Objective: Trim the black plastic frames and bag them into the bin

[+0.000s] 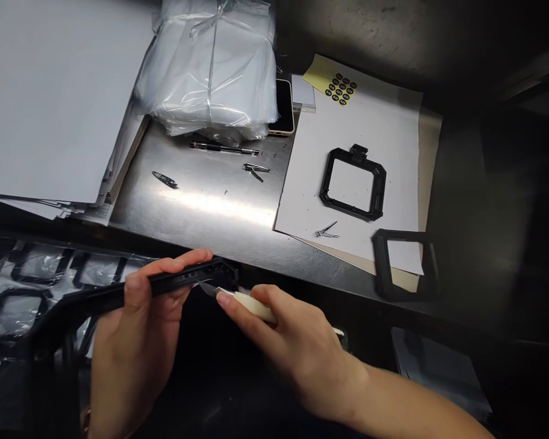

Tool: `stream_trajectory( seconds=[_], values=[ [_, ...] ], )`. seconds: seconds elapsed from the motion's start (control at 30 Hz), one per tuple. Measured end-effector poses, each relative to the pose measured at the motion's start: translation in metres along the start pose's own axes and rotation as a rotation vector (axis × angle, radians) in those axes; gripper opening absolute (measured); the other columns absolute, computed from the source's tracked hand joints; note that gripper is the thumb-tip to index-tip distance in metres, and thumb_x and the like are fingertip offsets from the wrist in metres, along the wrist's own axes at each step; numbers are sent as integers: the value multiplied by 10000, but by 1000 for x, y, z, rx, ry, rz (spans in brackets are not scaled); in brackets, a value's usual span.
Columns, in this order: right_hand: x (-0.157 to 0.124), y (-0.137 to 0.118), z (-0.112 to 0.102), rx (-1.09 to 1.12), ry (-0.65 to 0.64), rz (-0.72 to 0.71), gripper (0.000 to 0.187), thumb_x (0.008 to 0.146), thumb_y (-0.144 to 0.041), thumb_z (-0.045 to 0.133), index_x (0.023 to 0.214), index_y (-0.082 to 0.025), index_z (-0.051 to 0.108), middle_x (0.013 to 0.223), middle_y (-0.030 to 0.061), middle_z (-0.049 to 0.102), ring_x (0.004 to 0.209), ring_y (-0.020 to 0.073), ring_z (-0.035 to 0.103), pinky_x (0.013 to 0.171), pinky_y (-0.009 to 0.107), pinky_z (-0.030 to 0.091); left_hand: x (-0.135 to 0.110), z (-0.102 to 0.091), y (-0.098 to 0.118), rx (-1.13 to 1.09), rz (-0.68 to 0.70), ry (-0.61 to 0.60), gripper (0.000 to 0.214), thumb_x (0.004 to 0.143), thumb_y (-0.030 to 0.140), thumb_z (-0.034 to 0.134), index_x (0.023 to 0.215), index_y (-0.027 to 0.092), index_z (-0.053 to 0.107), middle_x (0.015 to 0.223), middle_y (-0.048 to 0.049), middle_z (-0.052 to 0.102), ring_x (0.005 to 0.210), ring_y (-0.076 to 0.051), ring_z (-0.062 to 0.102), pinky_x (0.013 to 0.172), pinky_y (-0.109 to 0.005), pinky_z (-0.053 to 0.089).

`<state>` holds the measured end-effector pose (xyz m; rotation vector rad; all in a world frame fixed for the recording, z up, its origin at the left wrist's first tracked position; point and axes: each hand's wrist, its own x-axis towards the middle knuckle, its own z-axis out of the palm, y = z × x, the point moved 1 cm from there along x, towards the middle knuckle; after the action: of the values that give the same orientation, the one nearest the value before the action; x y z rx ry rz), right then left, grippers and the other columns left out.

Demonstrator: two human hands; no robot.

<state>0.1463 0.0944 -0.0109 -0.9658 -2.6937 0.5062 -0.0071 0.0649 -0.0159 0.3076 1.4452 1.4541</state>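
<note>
Black frame (178, 281) sits pinched in the left hand (137, 329), thumb on top and fingers curled beneath, held out just off the table edge. Right hand (297, 341) grips a craft knife (251, 306) by its pale handle, index finger laid along it, with the blade against the frame's edge, just beside the left hand.

Ahead and to the right of the hands, a second frame (327, 177) lies flat on a white sheet (393, 134), with dark specks scattered about it and small nippers (326, 230) just below. A third frame (379, 262) lies further right, across the sheet's corner. Left of the hands, more frames (27, 262) lie in clear bags. Whether any of these have been worked on cannot be told from here.

Beyond the hands runs a steel table (201, 207), brushed and glaring. On it lie a pen (224, 148), a phone (284, 107), a small dark tool (165, 178) and a tied plastic bundle (210, 61). A stack of white sheets (59, 91) overlaps the table's left side, and a sticker sheet (341, 88) tops the white sheet. Past the table, the room falls dark.
</note>
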Motion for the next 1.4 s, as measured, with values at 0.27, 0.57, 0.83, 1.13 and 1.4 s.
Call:
stream_trajectory(
  seconds=[0.27, 0.57, 0.83, 1.13, 1.4],
  values=[
    [7, -3, 7, -26, 117, 39, 346, 891, -193, 293, 1023, -234, 610, 592, 21, 504, 467, 98, 416, 397, 181, 339, 0, 5, 7, 20, -43, 26, 331, 829, 411, 357, 748, 231, 622, 880, 13, 710, 951, -189, 595, 849, -305, 478],
    [-4, 9, 19, 99, 326, 125, 338, 814, -110, 442, 1099, -262, 540, 833, 39, 541, 642, 109, 521, 501, 187, 417, 4, 5, 3, -131, -77, -81, 363, 848, 360, 339, 779, 190, 652, 896, -37, 703, 981, -229, 578, 824, -334, 489],
    [-7, 111, 60, -19, 391, 293, 287, 822, -153, 425, 1088, -167, 532, 797, 78, 563, 725, 191, 497, 636, 332, 442, 4, 8, 11, -129, -95, -20, 374, 854, 340, 338, 748, 175, 657, 888, -52, 706, 903, -229, 619, 837, -354, 479],
    [25, 54, 17, 16, 504, 95, 177, 806, -163, 476, 831, -223, 641, 780, 45, 503, 785, 174, 441, 672, 321, 409, 3, 9, 9, -110, -113, -65, 379, 858, 346, 322, 769, 190, 655, 886, -27, 710, 954, -211, 595, 820, -298, 489],
    [52, 11, 5, -30, 375, -252, 204, 812, -86, 438, 753, -116, 632, 680, 26, 572, 671, 148, 416, 586, 302, 348, 6, 7, 1, -119, -77, -6, 315, 795, 407, 439, 759, 183, 657, 831, -49, 720, 782, -176, 654, 695, -221, 527]
  ],
)
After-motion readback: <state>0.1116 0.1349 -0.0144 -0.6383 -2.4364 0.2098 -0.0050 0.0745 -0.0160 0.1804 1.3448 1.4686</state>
